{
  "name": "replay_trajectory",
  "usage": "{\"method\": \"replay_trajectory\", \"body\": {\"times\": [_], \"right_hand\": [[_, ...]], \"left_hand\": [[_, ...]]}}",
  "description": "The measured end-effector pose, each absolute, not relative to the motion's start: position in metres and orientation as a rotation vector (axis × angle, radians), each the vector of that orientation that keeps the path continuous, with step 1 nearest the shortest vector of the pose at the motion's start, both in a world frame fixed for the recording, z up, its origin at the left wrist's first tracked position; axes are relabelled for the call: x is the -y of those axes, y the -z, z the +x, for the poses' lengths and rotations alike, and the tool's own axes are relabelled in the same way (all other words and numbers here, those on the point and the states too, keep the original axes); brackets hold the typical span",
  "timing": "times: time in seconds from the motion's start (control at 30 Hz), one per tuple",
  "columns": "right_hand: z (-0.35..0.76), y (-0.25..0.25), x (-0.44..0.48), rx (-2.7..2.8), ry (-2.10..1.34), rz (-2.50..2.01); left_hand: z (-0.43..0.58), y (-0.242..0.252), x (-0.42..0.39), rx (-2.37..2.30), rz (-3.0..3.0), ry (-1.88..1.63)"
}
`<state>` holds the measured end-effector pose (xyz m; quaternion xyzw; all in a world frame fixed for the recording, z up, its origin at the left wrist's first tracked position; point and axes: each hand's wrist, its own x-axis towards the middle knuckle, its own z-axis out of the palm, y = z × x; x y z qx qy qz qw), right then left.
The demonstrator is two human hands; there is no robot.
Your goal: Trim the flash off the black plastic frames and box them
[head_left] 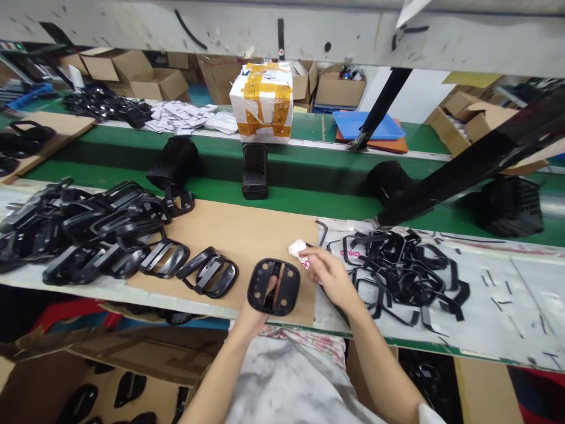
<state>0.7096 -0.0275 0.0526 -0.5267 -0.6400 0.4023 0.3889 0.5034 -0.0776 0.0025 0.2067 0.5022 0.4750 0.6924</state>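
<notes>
Head camera view: at left, a heap of black frames (103, 221) lies on the workbench (485, 256) and overlaps a cardboard sheet (238, 229). Right of the heap, another frame (207, 272) lies on the sheet. Next, the left hand (254, 315) holds a black bracket (291, 288) over the sheet's near edge; its fingers are closed on the part and mostly hidden, one showing through the centre slot. The right hand (330, 275) is positioned just beside a crumpled white piece (296, 247), fingers partly bent; whether they grip it cannot be determined. Further right, a pile of black loops (412, 288) precedes scattered thin strips (508, 287).
</notes>
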Motion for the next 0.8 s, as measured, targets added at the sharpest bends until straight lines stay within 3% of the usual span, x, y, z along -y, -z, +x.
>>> {"method": "replay_trajectory", "body": {"times": [0.17,0.4,0.6,0.8], "right_hand": [[0.728,-0.039,-0.011,1.971,-0.349,-1.666],[0.742,-0.033,-0.023,1.843,-0.473,-1.612],[0.729,-0.066,0.04,1.256,-0.736,-1.324],[0.68,-0.055,0.096,1.723,-0.664,-1.047]], "left_hand": [[0.491,-0.009,0.068,-1.177,0.424,-1.183],[0.495,-0.026,0.071,-0.877,0.558,-1.106],[0.502,-0.032,0.056,-0.837,0.503,-1.135],[0.517,-0.021,0.044,-0.971,0.509,-1.295]]}}
